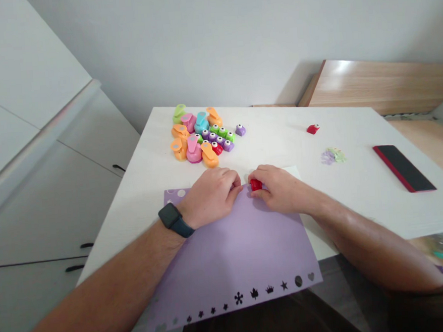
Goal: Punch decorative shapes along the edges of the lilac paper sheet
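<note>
A large sheet of purple paper lies over the table's front edge, with shapes such as stars, a crown and a heart cut out along its near side. My left hand, below a wrist with a dark watch, pinches the paper's far edge between thumb and fingers. Just to its right, my right hand is closed around a small red craft punch at that same edge. Whether the paper sits inside the punch's slot is hidden by my fingers. Round holes show at the sheet's far left corner.
Several coloured craft punches cluster at the back left of the white table. A purple punch and another red punch stand apart. Paper scraps lie right of my hands, and a black-and-red phone-like slab rests farther right.
</note>
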The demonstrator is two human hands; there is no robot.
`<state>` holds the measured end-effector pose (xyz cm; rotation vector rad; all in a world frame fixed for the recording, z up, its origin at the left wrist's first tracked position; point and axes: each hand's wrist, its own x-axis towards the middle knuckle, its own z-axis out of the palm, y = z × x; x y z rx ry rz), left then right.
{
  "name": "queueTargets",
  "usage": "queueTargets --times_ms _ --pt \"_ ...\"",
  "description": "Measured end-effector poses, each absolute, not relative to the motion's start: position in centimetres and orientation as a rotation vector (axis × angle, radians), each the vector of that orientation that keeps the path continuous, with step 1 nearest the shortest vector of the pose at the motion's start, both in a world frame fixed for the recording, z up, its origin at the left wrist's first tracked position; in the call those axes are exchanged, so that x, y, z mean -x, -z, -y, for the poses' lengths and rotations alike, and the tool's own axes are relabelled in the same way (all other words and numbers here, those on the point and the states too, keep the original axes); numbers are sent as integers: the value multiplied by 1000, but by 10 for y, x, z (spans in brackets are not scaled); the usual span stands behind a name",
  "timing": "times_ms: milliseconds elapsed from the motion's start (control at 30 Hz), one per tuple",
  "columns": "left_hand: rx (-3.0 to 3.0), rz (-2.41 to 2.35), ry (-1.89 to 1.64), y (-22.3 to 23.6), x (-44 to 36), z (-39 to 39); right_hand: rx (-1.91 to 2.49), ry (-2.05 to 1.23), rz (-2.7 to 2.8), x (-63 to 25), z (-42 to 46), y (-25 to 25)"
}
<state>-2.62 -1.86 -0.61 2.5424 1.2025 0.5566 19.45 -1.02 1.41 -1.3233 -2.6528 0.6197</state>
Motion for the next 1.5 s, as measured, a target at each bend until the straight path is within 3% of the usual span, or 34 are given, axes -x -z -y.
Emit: queueTargets --times_ms 1500 --pt "-2517 -1245 -531 10 27 14 1301 -609 2625 -194 8 -13"
